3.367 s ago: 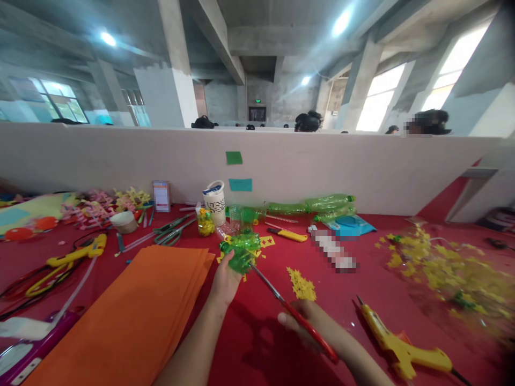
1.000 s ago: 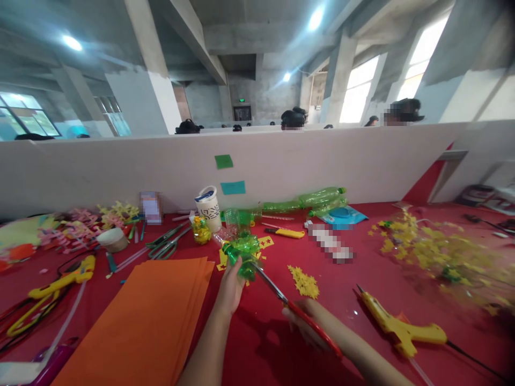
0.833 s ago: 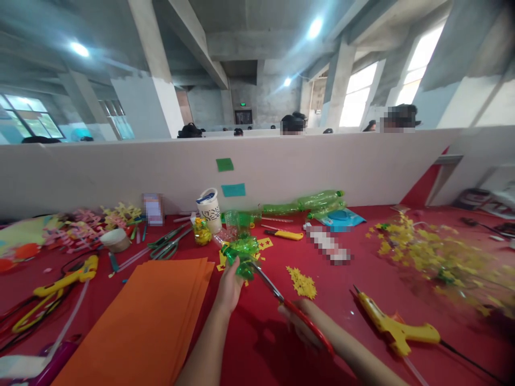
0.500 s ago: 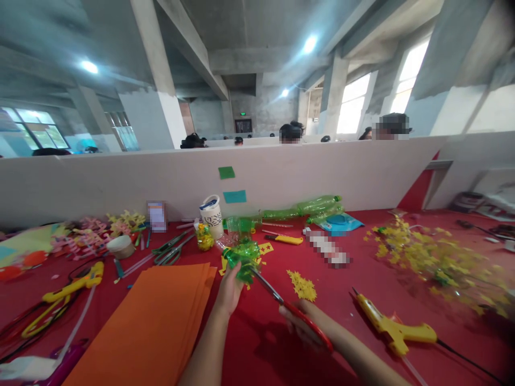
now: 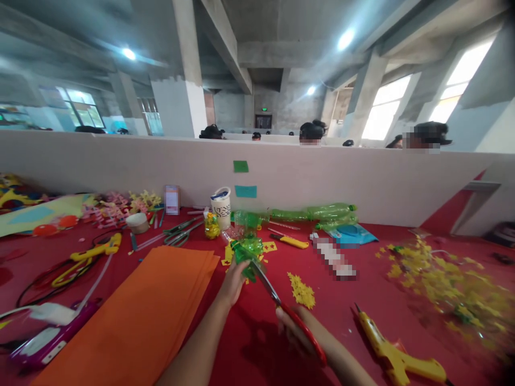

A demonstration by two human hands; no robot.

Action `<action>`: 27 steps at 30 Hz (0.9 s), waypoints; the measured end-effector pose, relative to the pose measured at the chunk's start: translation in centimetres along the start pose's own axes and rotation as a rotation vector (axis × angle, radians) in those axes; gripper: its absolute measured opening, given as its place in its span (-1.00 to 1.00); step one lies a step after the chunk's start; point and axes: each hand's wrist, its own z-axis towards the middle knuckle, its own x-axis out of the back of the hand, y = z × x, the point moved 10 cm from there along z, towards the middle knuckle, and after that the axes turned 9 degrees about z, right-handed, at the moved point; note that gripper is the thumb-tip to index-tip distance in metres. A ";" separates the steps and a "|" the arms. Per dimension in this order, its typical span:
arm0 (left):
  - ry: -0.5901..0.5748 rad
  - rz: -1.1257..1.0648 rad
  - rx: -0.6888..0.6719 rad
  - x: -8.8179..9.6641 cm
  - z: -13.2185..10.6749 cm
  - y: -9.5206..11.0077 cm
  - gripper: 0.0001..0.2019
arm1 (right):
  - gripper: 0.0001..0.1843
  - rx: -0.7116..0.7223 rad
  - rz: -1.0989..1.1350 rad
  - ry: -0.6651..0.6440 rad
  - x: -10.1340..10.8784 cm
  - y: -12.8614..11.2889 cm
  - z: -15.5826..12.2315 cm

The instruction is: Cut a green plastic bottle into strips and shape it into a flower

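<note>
My left hand (image 5: 234, 281) is closed around a cut piece of green plastic bottle (image 5: 246, 252), held above the red tabletop. In my right hand (image 5: 295, 327) are scissors with red handles (image 5: 300, 328). Their metal blades point up and left, with the tips at the edge of the green plastic. Whether the blades are apart is hard to make out. Behind the plastic lie yellow sheets with star cutouts (image 5: 269, 246). A small heap of yellow stars (image 5: 301, 290) lies to the right of the scissors.
Orange sheets (image 5: 132, 305) are stacked at left, near a yellow glue gun (image 5: 96, 247) and a purple power strip (image 5: 56, 338). Another yellow glue gun (image 5: 392, 348) lies at right. Behind are green bottles (image 5: 330, 212), a utility knife (image 5: 289, 240), a white cup (image 5: 221, 208) and a low partition (image 5: 322, 171).
The camera view has turned slightly left, so the surroundings sit further right. Both hands keep hold of the plastic piece and the scissors, in nearly the same position.
</note>
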 end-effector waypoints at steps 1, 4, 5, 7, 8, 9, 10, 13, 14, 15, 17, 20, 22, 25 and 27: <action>0.001 0.002 0.001 0.0 0.0 -0.1 -0.59 | -0.37 -0.007 -0.002 0.020 0.1 0.1 0.0; -0.008 0.001 -0.014 0.0 0.0 -0.1 -0.58 | -0.37 -0.005 -0.019 0.069 0.2 0.1 0.0; -0.004 0.002 -0.015 0.0 0.0 -0.1 -0.57 | -0.37 -0.005 -0.038 0.077 0.3 0.0 0.0; 0.013 0.012 -0.005 0.2 0.0 -0.2 -0.56 | -0.37 -0.008 -0.090 0.076 0.3 -0.1 0.2; 0.021 0.020 0.005 0.3 0.1 -0.3 -0.56 | -0.37 -0.006 -0.119 0.073 0.4 -0.3 0.3; 0.024 0.028 0.013 0.4 0.1 -0.3 -0.56 | -0.39 0.000 -0.142 0.072 0.6 -0.4 0.4; 0.024 0.033 0.016 0.5 0.1 -0.3 -0.57 | -0.41 0.007 -0.153 0.073 0.7 -0.6 0.6; 0.023 0.034 0.014 0.5 0.1 -0.1 -0.57 | -0.46 0.029 -0.149 0.085 1.2 -1.1 1.0; 0.025 0.034 0.015 0.5 0.1 0.0 -0.57 | -0.46 0.025 -0.144 0.089 1.3 -1.1 1.0; 0.027 0.033 0.015 0.5 0.1 0.1 -0.57 | -0.46 0.018 -0.141 0.092 1.4 -1.0 1.0; 0.021 0.023 0.016 0.3 0.0 0.3 -0.57 | -0.44 0.001 -0.139 0.093 1.2 -0.8 0.8; -0.009 0.025 0.013 -0.1 -0.2 0.3 -0.55 | -0.38 -0.005 -0.124 0.083 0.8 -0.4 0.3; -0.020 0.062 0.018 -0.3 -0.4 0.0 -0.53 | -0.37 -0.005 -0.092 0.066 0.4 -0.2 0.1; -0.009 0.120 0.039 -0.3 -0.5 -0.6 -0.51 | -0.36 -0.017 -0.055 0.053 0.0 0.1 -0.1; 0.003 0.138 0.047 -0.1 -0.6 -0.8 -0.49 | -0.34 -0.018 -0.067 0.072 0.1 0.0 -0.1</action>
